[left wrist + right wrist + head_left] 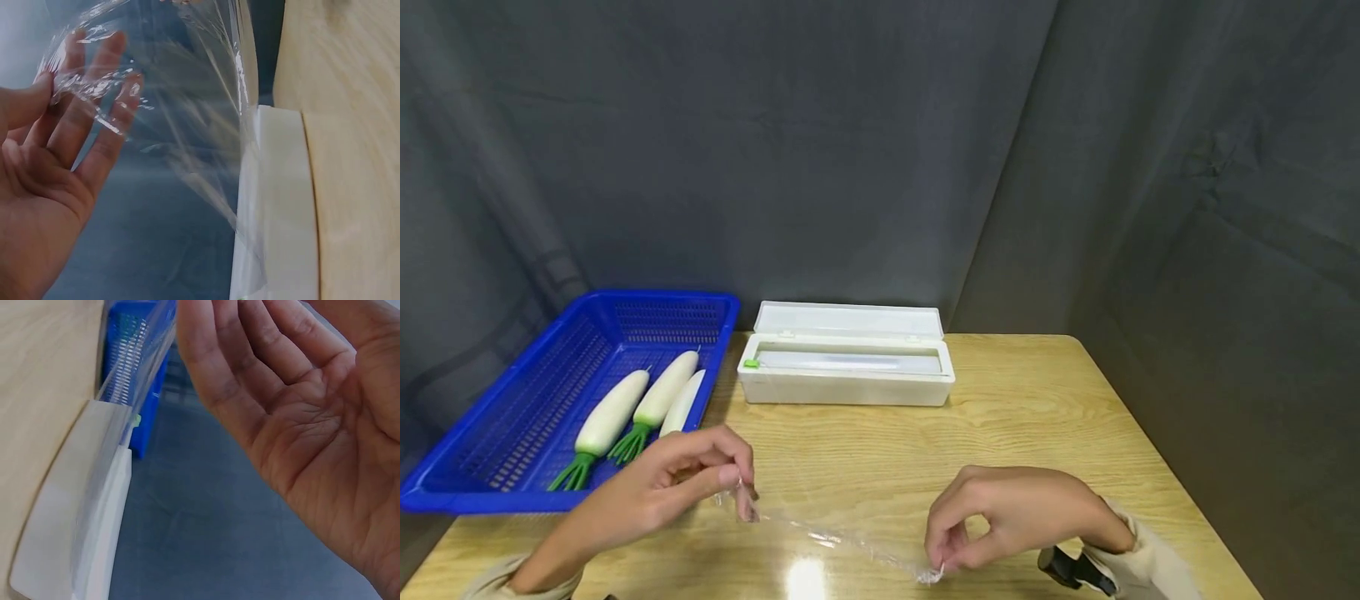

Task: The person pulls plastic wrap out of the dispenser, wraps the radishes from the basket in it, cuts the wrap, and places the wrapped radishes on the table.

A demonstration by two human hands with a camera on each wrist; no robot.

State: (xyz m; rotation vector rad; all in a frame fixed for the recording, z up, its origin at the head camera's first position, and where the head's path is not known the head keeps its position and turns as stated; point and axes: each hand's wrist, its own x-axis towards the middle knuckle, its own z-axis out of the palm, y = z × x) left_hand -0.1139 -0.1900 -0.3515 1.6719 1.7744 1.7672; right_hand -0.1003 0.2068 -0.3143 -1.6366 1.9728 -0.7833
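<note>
Clear plastic wrap (827, 537) spans the gap between my two hands, its near edge bunched at both ends. My left hand (670, 483) pinches one corner between thumb and fingers, close to the basket. At the other corner, the fingertips of my right hand (1000, 512) pinch the gathered film. In the left wrist view the wrap (239, 87) stretches from the hand over to the white box. That box, a plastic wrap dispenser (850, 390), stands beyond the hands with its lid (850, 319) raised. A green slide cutter (751, 364) sits at its left end.
To the left stands a blue plastic basket (662, 294) holding white radishes (613, 412) with green stems; its right wall partly hides one. The wooden table (1022, 417) ends at a right edge beside a grey curtain (850, 167), which also hangs behind the box.
</note>
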